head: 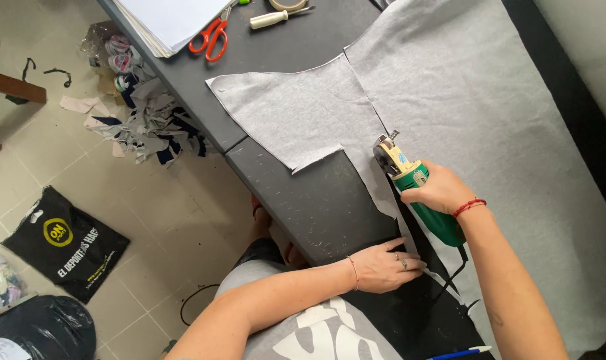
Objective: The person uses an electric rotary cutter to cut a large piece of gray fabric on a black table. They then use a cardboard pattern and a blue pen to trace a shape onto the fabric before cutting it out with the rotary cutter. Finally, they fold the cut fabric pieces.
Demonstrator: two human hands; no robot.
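**Rotary cutter at work on grey cloth**

The right hand (441,190) is wrapped around the green handle of an electric rotary fabric cutter (413,190), whose round blade sits on the grey fabric (463,100) at the end of a cut line. The left hand (386,265) lies flat — fingers together and stretched out — pressing a narrow cut strip (383,193) against the dark worktable (316,200). A cut-out grey piece (296,113) lies to the left; orange scissors (209,37) rest farther up the table.
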